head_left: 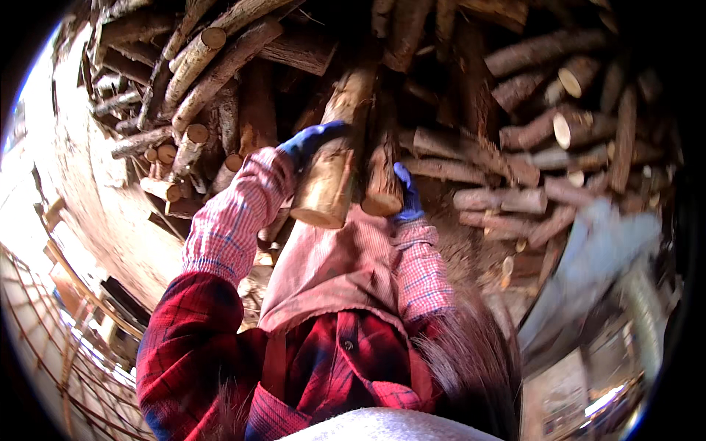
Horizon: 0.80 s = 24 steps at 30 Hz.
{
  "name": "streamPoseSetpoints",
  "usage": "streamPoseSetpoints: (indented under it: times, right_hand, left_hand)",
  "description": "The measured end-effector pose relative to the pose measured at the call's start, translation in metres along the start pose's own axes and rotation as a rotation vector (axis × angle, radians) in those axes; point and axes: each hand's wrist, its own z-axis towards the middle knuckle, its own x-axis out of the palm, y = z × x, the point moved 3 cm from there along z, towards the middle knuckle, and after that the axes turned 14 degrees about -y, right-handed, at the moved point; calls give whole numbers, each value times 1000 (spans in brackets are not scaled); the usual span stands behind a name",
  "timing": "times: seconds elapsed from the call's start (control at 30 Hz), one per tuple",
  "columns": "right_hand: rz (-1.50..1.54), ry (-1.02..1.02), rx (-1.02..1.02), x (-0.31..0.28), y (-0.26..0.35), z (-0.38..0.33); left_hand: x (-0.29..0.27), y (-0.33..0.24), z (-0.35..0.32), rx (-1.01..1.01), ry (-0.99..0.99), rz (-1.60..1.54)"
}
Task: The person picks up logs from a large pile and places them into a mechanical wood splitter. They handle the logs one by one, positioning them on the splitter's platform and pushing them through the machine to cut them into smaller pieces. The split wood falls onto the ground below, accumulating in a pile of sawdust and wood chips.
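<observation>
One pale curved edge [386, 426] sits below blue-gloved fingers [329, 131] [401, 176] holding two logs [331, 173] [384, 170].

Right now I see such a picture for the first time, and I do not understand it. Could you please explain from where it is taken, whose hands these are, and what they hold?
No machine is visible. One wide, round-looking lens on the person's head looks downward, so straight edges bend. Both hands belong to the wearer. The left hand in a blue glove is at the left side of a thick, pale-barked wooden log; the right hand in a blue-purple glove is at the right side of a narrower, dark-barked wooden log. They seem to hold both logs between them, though the fingers are partly hidden. Around lie heaped brown cut logs, and to the right a crumpled pale-blue sheet.
</observation>
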Motion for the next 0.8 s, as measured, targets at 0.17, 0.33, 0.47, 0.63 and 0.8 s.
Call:
streamPoseSetpoints:
  times: [0.17,0.33,0.47,0.63,0.8]
  right_hand:
    - [-280,-171,-437,-14,-102,-176]
    - [352,12,-381,-157,-163,-235]
    - [564,25,-652,-238,-224,-327]
    - [884,49,-996,-337,-275,-406]
    - [1162,78,-1234,-451,-318,-466]
  left_hand:
    - [78,-125,-129,-1131,-33,-1300]
    - [166,-165,-153,-1226,547,-1377]
    - [279,-212,-198,-1240,484,-611]
    - [460,-270,-236,-1081,1192,-349]
    - [635,-330,-307,109,1513,-226]
